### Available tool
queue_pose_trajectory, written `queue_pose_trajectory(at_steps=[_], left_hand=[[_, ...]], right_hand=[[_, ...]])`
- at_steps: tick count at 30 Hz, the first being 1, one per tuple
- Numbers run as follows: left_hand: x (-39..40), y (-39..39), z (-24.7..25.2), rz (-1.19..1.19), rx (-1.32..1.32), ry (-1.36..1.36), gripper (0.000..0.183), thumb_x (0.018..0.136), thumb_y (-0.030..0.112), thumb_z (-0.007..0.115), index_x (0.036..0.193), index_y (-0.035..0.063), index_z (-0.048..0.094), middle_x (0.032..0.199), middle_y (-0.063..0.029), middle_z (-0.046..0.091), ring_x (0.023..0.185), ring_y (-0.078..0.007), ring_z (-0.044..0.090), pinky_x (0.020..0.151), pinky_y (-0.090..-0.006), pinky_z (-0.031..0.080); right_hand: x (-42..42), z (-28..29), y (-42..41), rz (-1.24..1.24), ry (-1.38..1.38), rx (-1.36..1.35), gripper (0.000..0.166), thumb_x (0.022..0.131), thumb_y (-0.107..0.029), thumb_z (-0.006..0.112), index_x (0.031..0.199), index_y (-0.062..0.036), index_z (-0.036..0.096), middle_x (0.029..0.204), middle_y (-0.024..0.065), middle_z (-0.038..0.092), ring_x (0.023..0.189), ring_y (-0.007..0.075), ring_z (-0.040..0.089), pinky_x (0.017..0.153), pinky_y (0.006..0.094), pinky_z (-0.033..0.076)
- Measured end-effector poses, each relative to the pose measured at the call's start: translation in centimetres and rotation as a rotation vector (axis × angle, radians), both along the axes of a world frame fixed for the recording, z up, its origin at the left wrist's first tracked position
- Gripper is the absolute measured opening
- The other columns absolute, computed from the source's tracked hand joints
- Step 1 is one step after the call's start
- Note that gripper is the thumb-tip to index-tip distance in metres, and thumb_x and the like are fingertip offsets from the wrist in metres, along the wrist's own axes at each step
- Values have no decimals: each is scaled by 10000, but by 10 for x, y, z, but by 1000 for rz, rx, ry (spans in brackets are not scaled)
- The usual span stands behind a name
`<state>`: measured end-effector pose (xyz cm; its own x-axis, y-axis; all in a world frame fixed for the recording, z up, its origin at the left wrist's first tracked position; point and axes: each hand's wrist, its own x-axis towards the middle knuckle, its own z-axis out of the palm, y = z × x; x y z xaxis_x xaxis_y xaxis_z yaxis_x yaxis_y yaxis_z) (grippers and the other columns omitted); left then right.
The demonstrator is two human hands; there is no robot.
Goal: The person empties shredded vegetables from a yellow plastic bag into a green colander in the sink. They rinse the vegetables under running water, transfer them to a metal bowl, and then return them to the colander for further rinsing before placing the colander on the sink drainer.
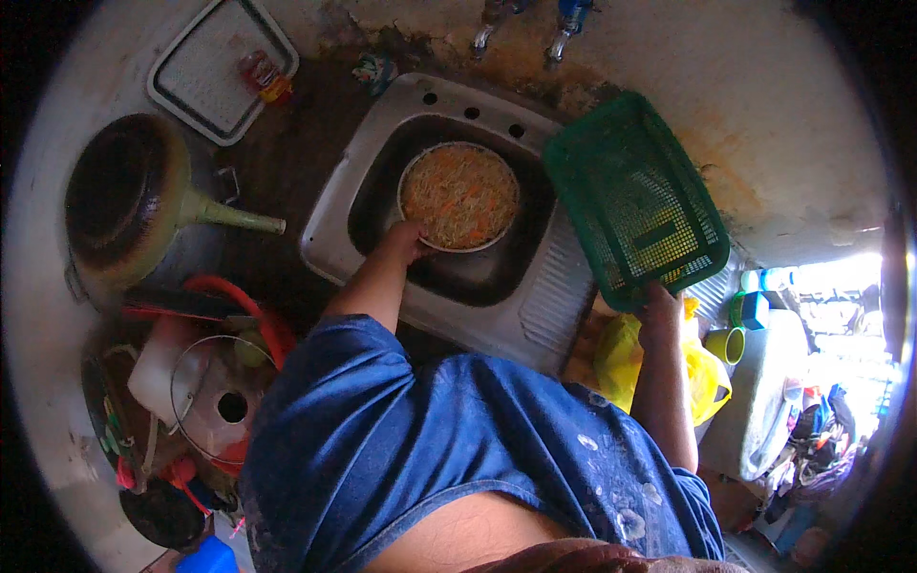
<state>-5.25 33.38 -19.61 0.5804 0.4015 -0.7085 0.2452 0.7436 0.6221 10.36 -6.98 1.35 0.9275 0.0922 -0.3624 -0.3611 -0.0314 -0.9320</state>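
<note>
My left hand (408, 240) grips the near-left rim of a round bowl (493, 247) over the basin of a steel sink (344, 186). Thin pale strands mixed with orange pieces, perhaps noodles with carrot, fill the bowl (458, 193). Over on the right, my right hand (658, 308) holds the near end of a green plastic mesh basket (630, 193). The basket is tilted above the ribbed drainboard (555, 286), and nothing shows inside it. My fingers under the basket's rim are partly hidden.
Two taps (559, 46) project from the stained wall. A blackened pan (129, 200) with a pale handle stands left, near a white-rimmed tray (215, 71) and a bottle (263, 75). A yellow plastic bag (706, 379) lies by my right forearm, beside a yellow cup (727, 345).
</note>
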Motion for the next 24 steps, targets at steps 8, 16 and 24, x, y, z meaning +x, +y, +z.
queue_pose_trajectory(at_steps=[8,16,24], left_hand=[[-10,-11,19,-9,47,-57,442,855,134,495,1268,23,384,1147,-163,545,955,-314,602,710,-456,559],[-34,-20,90,38,64,-79,433,842,119,475,1258,26,402,1161,-169,537,971,-314,596,710,-474,562],[-58,-20,174,27,235,40,441,795,62,461,1232,19,426,1154,-171,536,964,-331,595,712,-483,563]], right_hand=[[10,-31,-8,22,-126,-107,633,804,-80,566,1364,-103,272,1242,116,475,1054,255,528,820,333,473],[21,-28,33,213,-466,-342,667,795,-103,590,1366,-55,247,1338,183,409,1238,312,413,1030,369,319],[-6,-75,116,619,-196,-97,590,809,-193,588,1337,-111,339,1312,144,427,1199,328,416,956,457,326]])
